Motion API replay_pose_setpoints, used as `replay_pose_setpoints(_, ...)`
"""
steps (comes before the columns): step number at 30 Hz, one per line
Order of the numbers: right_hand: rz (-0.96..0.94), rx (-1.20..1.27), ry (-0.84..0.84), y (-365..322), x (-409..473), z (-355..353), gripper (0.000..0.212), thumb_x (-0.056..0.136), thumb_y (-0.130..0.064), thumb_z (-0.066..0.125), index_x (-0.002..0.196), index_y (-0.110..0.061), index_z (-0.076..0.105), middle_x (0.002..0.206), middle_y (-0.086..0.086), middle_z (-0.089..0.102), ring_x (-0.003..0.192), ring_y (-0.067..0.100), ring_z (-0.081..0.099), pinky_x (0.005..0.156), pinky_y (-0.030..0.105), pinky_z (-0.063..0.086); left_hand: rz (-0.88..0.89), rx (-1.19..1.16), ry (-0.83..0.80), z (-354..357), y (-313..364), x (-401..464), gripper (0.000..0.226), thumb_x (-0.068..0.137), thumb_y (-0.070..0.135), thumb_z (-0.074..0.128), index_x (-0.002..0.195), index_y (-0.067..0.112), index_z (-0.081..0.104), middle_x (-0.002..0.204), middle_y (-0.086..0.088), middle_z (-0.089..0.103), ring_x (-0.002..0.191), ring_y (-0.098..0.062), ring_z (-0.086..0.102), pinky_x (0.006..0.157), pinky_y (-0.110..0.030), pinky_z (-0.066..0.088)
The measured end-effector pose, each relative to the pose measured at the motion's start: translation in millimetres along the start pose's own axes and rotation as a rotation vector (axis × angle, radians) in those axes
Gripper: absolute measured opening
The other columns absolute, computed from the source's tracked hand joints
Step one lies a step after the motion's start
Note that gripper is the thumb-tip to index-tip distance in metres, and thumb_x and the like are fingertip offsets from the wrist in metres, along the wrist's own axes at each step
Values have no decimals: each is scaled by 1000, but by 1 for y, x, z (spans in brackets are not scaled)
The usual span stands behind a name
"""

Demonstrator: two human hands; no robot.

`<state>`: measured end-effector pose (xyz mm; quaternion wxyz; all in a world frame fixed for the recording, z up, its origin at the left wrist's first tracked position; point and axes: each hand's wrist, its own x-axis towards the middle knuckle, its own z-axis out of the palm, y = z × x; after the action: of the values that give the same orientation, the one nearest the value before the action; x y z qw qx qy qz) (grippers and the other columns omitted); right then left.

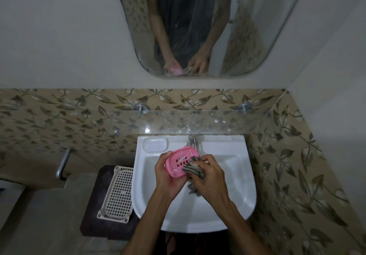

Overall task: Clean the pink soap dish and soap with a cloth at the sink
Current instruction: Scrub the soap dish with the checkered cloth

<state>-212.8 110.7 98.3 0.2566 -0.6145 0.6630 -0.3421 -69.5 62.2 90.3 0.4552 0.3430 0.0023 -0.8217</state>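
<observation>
- The pink soap dish (181, 161) is held in the air over the white sink (239, 195), just in front of the tap (193, 141), with its slotted face turned up toward the camera.
- The left hand (168, 175) is closed around the dish's near-left end: thumb up along the left rim, fingers wrapped underneath and hidden.
- The right hand (210, 175) is closed on a bunched, dark striped cloth (193, 168), which is pressed against the dish's right, lower edge; a loose tail of cloth hangs down below the fist toward the basin.
- The relation that counts: the dish's long axis runs from the near-left, at the left palm, to the far-right, toward the tap. The cloth touches it at the right side, so the rest of the slotted face lies to the left and away from the right hand.
- My judgement is that the next wipe has to travel along that axis, with the left hand bracing the opposite end against the push.
- A pale smear shows at the slots and along the lower rim, probably soap residue; I cannot tell whether the soap itself is in the dish, and no bar shows elsewhere.
- The moulded recess (155, 145) at the sink's back-left corner is unoccupied, a likely resting place for the dish.
- The mirror (257, 27) above reflects both hands at work.
- A pale perforated basket (118, 193) sits left of the sink, well apart from the hands.
</observation>
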Motion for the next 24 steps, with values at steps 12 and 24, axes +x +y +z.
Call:
replay_pose_setpoints(12,83,-46,132,-4,12,7,6,80,-6,77,83,-12,78,87,-1,64,67,14,61,62,27,52,17,-41,70,6,-3,3,70,83,35,67,142,-3,58,125,-28,62,102,-41,68,87,-46,55)
replay_pose_setpoints(24,65,33,126,-4,18,1,22,75,0,73,87,-16,81,87,-2,71,77,12,65,69,25,54,20,-25,40,8,-2,10,67,79,35,70,136,0,61,133,-27,59,114,-42,61,98,-49,50)
